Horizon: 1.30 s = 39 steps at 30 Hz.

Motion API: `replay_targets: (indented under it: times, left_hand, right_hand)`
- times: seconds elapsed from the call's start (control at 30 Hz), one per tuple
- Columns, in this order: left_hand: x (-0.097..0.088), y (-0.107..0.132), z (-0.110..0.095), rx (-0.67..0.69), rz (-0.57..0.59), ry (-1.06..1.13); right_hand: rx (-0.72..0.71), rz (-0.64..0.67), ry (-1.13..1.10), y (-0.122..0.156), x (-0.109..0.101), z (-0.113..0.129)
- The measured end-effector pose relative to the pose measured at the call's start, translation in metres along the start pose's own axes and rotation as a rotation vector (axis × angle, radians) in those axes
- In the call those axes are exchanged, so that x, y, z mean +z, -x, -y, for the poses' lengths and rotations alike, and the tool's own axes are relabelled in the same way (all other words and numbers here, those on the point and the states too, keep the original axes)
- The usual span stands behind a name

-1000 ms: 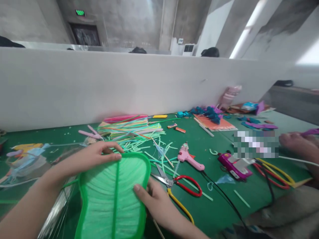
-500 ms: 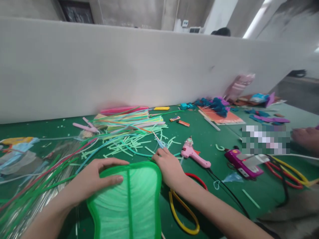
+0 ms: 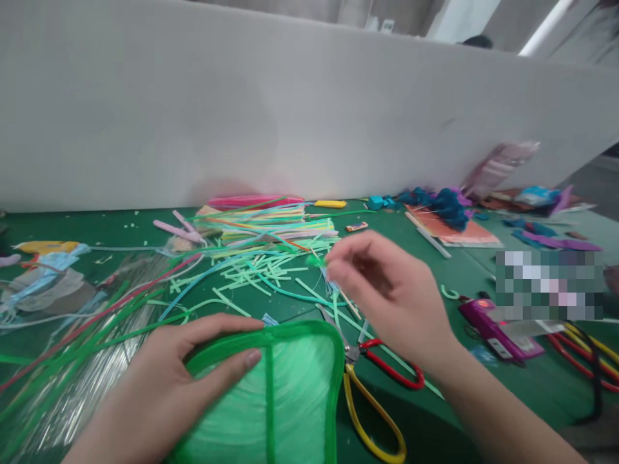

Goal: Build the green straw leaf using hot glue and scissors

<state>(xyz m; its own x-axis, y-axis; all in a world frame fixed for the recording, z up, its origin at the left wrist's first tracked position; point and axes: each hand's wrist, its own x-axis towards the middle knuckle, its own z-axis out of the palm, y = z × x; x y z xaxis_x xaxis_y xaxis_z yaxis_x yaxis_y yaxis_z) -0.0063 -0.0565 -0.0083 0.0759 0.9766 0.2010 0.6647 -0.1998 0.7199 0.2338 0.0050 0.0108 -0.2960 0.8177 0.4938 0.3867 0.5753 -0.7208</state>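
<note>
My left hand (image 3: 193,367) grips a translucent green leaf-shaped panel (image 3: 302,380) by its upper left edge, thumb in front and fingers behind. Fuzzy green trim runs round the panel and down its middle. My right hand (image 3: 387,290) is raised beyond the panel's right corner, thumb and fingertips pinched together. A small blurred green fuzzy tuft (image 3: 316,261) shows at those fingertips. Below that hand, scissors (image 3: 355,353) with one red and one yellow handle lie open on the table, partly behind the panel.
Pale green cut strips (image 3: 261,274) and a stack of coloured stems (image 3: 271,225) lie ahead. Clear-wrapped stems (image 3: 116,341) cover the left. Rightward are a magenta device (image 3: 500,328), an orange sheet (image 3: 459,232) and another person's arm. A white partition (image 3: 242,109) stands behind.
My right hand has lifted off the panel's upper right corner and moved up and right, with a green tuft at its fingertips. My left hand keeps its grip. The view has shifted.
</note>
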Motion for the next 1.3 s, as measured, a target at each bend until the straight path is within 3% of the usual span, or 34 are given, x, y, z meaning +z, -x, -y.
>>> replay_targets:
  times: [0.07, 0.13, 0.33, 0.63, 0.87, 1.03, 1.1, 1.2, 1.3]
  left_hand:
    - [-0.001, 0.003, -0.003, 0.02, -0.011, 0.011]
    - [-0.002, 0.006, -0.005, 0.035, -0.019, 0.023]
    - [-0.001, 0.009, -0.006, 0.033, -0.035, 0.04]
    - [0.001, 0.003, -0.007, 0.07, -0.021, 0.085]
    - [-0.002, 0.004, -0.009, 0.026, -0.016, 0.096]
    - [-0.002, -0.004, 0.007, -0.006, 0.011, 0.076]
    - [0.001, -0.013, 0.026, -0.029, 0.064, 0.061]
    - [0.009, -0.029, 0.053, -0.031, 0.24, 0.041]
    - [0.016, -0.034, 0.056, 0.0, 0.207, 0.025]
  right_hand:
    - [-0.144, 0.209, 0.061, 0.009, -0.003, 0.02]
    - [-0.2, 0.294, 0.126, 0.019, -0.001, 0.029]
    - [-0.189, 0.34, 0.238, 0.028, 0.007, 0.024]
    - [-0.207, 0.39, 0.301, 0.023, 0.006, 0.024]
    - [-0.236, 0.426, 0.269, 0.02, 0.003, 0.024]
    - [-0.194, 0.337, 0.243, 0.017, -0.007, 0.019]
    - [-0.112, 0.295, 0.176, 0.017, -0.008, 0.016]
    - [0.069, 0.254, 0.054, 0.023, -0.003, 0.008]
    - [0.194, 0.253, -0.033, 0.03, 0.007, -0.002]
